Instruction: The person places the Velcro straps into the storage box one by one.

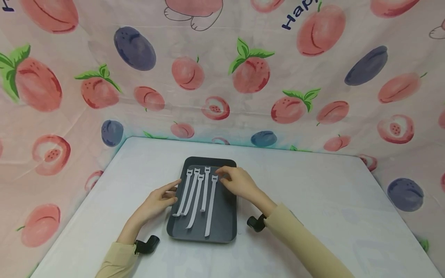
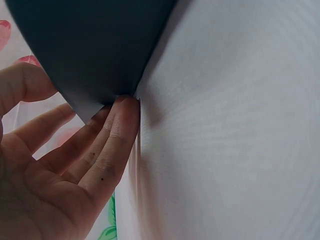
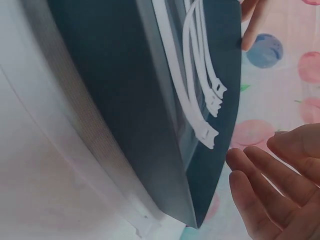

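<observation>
Several white strap-like cable ties (image 1: 210,206) with slotted heads lie side by side in a dark grey tray (image 1: 226,227), heads at its far end. At the tray's left side, my left hand (image 1: 154,202) has its fingers stretched to the rim. In the left wrist view, its fingertips (image 2: 125,107) touch the outside of the tray wall near the table. My right hand (image 1: 240,182) hovers over the far right part of the tray, beside the heads of the ties. Its fingers (image 3: 260,187) are loosely bent, with nothing between them in the right wrist view.
The tray stands on a white-covered table (image 1: 313,200). A fruit-patterned cloth (image 1: 222,69) hangs behind and along both sides. Black wrist cameras (image 1: 147,245) sit on both forearms, close to the tabletop.
</observation>
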### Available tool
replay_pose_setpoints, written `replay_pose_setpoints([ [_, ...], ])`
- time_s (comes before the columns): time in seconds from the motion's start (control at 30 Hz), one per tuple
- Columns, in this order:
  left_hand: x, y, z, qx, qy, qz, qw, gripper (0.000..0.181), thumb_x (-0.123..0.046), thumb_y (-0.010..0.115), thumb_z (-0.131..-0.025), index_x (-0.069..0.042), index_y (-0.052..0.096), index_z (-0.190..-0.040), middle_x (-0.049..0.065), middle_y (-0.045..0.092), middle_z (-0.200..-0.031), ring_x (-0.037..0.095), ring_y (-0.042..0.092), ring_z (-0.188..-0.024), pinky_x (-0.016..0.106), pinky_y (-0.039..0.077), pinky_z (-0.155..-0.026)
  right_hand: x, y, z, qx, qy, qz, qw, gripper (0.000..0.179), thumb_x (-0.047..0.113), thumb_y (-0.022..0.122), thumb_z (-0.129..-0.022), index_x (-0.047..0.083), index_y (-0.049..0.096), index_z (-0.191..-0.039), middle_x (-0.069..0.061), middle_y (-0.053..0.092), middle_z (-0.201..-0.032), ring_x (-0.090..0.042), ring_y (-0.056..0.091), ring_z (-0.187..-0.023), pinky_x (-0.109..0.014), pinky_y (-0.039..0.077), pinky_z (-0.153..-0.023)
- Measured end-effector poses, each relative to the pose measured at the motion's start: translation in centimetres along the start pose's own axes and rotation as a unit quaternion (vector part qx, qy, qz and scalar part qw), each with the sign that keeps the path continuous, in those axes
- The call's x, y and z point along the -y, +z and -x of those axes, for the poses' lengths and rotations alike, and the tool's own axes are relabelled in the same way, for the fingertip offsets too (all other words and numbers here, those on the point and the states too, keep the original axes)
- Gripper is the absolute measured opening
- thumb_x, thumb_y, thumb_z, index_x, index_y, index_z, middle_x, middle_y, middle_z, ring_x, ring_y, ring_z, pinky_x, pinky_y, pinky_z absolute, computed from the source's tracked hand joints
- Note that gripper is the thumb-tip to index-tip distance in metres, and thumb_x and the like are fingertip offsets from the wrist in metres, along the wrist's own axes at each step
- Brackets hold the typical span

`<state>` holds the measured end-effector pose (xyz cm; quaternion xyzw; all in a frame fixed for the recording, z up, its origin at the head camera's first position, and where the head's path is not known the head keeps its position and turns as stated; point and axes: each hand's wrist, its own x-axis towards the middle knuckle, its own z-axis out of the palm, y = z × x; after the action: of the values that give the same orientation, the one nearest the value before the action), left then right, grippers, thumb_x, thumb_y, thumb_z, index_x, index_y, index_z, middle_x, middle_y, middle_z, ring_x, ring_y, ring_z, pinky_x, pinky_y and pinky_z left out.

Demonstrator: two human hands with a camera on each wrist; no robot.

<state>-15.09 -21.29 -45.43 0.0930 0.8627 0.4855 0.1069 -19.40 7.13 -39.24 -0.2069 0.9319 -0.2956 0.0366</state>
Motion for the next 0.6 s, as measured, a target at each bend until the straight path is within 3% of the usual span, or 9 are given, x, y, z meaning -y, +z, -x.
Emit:
replay_pose_setpoints([
  [0.33, 0.1, 0.0, 0.0, -0.003, 0.001, 0.001, 1.0, 0.059, -0.011, 0.057, -0.09, -0.015, 0.041, -0.147, 0.023, 0.053, -0.134, 0.033, 0.062, -0.113, 0.045, 0.051, -0.092, 0.0, -0.9, 2.2, -0.029, -0.012, -0.036, 0.9989, 0.029, 0.01, 0.062, -0.09, 0.013, 0.067, -0.119, -0.004, 0.071, -0.114, -0.021, 0.069, -0.097, -0.037, 0.055, -0.081],
  [0.6, -0.1, -0.1, 0.0, -0.001, 0.0, 0.004, 1.0, 0.059, -0.012, 0.057, -0.091, -0.017, 0.04, -0.147, 0.023, 0.052, -0.135, 0.033, 0.062, -0.114, 0.046, 0.051, -0.093, -1.5, -1.5, 3.6, -0.054, -0.022, -0.082, 0.995, 0.029, 0.007, 0.062, -0.09, 0.012, 0.066, -0.118, -0.007, 0.07, -0.116, -0.021, 0.068, -0.098, -0.032, 0.056, -0.08],
])
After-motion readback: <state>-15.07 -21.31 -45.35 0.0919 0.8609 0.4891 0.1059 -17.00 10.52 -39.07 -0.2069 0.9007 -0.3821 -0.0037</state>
